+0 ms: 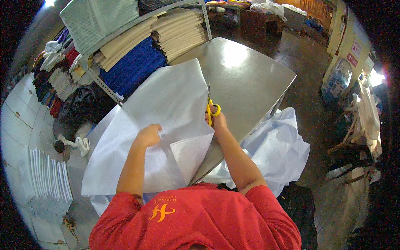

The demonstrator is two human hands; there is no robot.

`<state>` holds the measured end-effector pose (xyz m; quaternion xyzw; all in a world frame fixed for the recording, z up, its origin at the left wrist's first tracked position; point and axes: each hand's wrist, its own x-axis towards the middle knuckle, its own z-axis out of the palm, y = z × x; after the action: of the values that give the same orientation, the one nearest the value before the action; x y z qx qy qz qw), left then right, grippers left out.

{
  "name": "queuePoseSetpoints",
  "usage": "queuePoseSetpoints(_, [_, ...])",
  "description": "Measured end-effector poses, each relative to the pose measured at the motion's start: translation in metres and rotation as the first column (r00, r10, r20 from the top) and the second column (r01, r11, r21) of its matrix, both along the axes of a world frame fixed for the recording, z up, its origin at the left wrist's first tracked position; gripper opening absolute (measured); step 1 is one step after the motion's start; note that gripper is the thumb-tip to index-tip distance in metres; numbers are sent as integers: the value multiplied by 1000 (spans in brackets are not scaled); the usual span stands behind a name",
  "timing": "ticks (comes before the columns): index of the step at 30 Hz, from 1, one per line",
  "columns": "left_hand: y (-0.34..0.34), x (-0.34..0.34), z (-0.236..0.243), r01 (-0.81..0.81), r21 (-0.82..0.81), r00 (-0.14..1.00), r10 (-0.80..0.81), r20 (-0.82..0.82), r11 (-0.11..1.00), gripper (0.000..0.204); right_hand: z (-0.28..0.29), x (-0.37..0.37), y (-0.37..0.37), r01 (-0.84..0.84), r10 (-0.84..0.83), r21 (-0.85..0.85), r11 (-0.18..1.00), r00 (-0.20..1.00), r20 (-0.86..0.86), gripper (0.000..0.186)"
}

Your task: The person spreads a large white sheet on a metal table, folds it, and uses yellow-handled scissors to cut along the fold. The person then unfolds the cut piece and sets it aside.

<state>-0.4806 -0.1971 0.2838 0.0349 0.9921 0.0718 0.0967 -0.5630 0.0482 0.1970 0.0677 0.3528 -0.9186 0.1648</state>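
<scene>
A large sheet of white fabric (166,96) lies spread over a smooth grey metal table (250,71), with a corner folded back near its front edge. My left hand (148,136) rests on the sheet left of the middle, its fingers curled in and closed on the fabric. At the sheet's right edge, my right hand (219,122) grips yellow-handled scissors (209,113) through the handles. Their dark blades point away from me beside the fabric's edge. Whether the blades are apart is too small to tell.
Behind the table's left side, a metal rack (206,21) holds stacks of cream cloth (181,33) and blue cloth (133,68). More white fabric (279,146) hangs in a heap at the table's right. Folded white pieces (49,175) stand at far left. A wet-looking floor (304,62) extends beyond.
</scene>
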Motion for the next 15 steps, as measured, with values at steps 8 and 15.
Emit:
queuePoseSetpoints(8, [102, -93, -34, -112, 700, 991, 131, 27, 705, 37, 6, 2, -13, -18, 24, -198, 980, 999, 29, 25])
queuePoseSetpoints(15, [103, -105, -46, -386, 887, 904, -89, 419, 251, 31, 3, 6, -18, -33, 40, -253, 967, 999, 25, 25])
